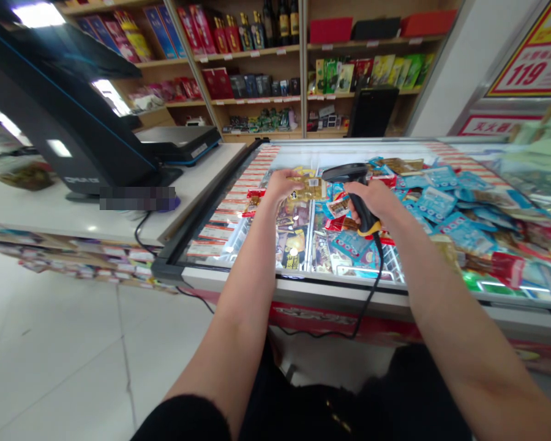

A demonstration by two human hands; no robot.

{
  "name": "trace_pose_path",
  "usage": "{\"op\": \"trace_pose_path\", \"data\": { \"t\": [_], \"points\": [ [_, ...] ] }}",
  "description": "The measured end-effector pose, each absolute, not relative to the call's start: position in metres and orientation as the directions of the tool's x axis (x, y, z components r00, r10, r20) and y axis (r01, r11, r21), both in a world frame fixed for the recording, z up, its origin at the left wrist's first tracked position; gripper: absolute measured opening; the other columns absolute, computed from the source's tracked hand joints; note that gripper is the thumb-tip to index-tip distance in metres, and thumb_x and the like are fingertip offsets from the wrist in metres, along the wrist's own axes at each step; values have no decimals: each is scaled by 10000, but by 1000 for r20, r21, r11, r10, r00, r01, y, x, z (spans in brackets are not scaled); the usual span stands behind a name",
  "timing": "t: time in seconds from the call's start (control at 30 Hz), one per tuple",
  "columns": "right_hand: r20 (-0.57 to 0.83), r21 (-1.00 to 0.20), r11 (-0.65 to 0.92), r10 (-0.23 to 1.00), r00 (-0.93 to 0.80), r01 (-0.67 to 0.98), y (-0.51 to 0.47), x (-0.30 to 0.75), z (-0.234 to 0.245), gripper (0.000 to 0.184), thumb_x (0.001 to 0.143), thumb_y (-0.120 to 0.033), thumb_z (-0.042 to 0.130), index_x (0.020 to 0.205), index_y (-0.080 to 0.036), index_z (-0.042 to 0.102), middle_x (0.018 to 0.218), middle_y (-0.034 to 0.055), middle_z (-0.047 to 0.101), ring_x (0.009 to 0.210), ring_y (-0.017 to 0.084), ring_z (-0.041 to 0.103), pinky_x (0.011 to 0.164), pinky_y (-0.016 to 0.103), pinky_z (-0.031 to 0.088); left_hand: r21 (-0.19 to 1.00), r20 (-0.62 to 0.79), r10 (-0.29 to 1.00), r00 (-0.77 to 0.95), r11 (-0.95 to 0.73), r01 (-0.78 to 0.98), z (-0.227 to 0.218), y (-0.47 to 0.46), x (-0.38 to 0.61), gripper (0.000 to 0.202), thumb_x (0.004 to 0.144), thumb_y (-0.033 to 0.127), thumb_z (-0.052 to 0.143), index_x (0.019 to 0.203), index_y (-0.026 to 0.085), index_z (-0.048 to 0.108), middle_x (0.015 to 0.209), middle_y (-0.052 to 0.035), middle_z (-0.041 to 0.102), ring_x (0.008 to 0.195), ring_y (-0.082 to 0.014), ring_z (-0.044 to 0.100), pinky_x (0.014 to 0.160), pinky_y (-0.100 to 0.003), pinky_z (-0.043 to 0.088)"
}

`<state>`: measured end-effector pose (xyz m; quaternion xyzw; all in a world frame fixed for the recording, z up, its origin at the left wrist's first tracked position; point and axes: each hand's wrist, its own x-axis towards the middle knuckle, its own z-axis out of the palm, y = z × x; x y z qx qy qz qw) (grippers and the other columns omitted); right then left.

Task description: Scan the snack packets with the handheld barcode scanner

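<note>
Wooden shop shelving (257, 73) of boxed gifts and bottles stands behind a chest freezer (211, 245), with a white checkout surface (73, 214) and a black till (59, 110) to its left. In the head view, the left hand (284, 187) reaches over the freezer, its fingers (300, 179) closed on a gold snack packet (312, 190) lying among others. The right hand (370, 202) has its fingers (365, 199) wrapped around the grip of a black barcode scanner (362, 211) with yellow trim, the scanner's head just beside the packet. Blue sachets (436, 202) spread right of the fingers. One risk: the black cord (376, 269), hanging over the freezer's front edge, could snag, and the packet's glossy, crinkled face could spoil a barcode read.
</note>
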<state>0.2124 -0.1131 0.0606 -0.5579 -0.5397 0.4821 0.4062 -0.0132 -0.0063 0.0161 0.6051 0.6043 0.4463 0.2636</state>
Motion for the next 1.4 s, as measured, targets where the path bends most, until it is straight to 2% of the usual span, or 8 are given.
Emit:
{"op": "trace_pose_path", "data": {
  "t": [0.53, 1.0, 1.27, 1.4],
  "points": [
    [-126, -976, -110, 989, -78, 190, -110, 214, 55, 274, 831, -311, 586, 590, -194, 530, 481, 36, 565, 371, 149, 512, 342, 261, 430, 864, 221, 965, -140, -127, 487, 15, -7, -12, 296, 503, 195, 784, 795, 182, 734, 600, 43, 588, 647, -139, 549, 701, -272, 449],
    [-132, -974, -114, 988, -81, 198, -104, 217, 50, 295, 815, -358, 606, 579, -194, 535, 473, 49, 573, 372, 156, 521, 346, 265, 443, 856, 222, 967, -123, -132, 500, 13, -4, -13, 336, 490, 234, 778, 817, 176, 724, 612, 47, 587, 630, -128, 512, 670, -261, 413],
    [-108, -979, -92, 991, -79, 183, -106, 215, 52, 280, 835, -320, 591, 597, -184, 532, 488, 40, 573, 365, 148, 518, 335, 265, 446, 875, 234, 960, -153, -139, 463, 20, -10, -15, 249, 581, 228, 740, 820, 159, 734, 630, 24, 627, 637, -125, 528, 649, -242, 413],
    [-92, -985, -83, 994, -54, 148, -105, 216, 52, 246, 833, -305, 597, 631, -180, 533, 492, 32, 576, 356, 144, 513, 329, 265, 449, 868, 234, 935, -267, -77, 490, 29, -13, -32, 181, 625, 218, 692, 793, 155, 720, 648, 3, 634, 660, -142, 555, 652, -249, 430]
  ]
}}
